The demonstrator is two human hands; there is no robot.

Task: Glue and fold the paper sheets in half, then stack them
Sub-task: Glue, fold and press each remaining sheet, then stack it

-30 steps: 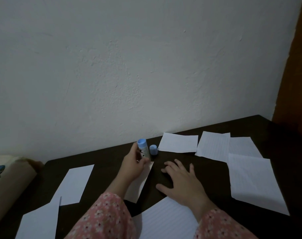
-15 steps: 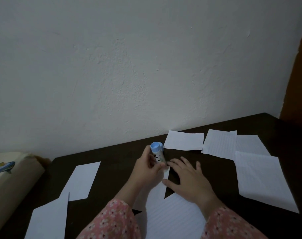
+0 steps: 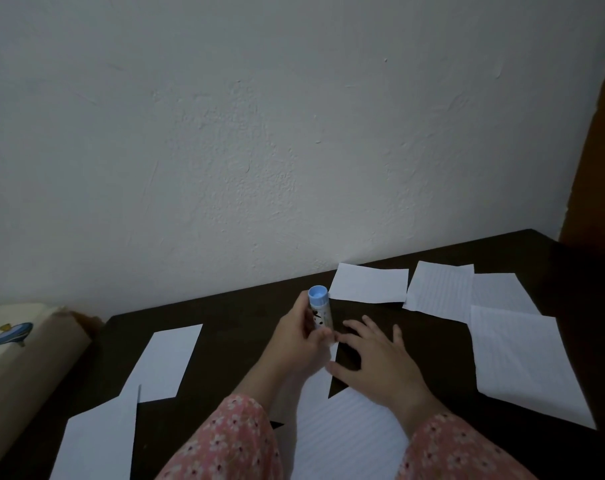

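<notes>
My left hand grips a white glue stick with a blue end pointing up and away, held just above the dark table. My right hand lies flat on the table beside it, fingers spread, index fingertip close to the stick's lower end. A lined paper sheet lies in front of me, partly under both forearms. A narrow strip of white paper shows between the two hands.
Two white sheets lie at the left, one farther and one nearer. Several sheets lie at the back right and right, some overlapping. A wall backs the table. A beige cushion sits beyond the left edge.
My left hand has carried the glue stick rightward, close to my right hand. The loose blue cap that stood on the table beside the stick is no longer visible.
</notes>
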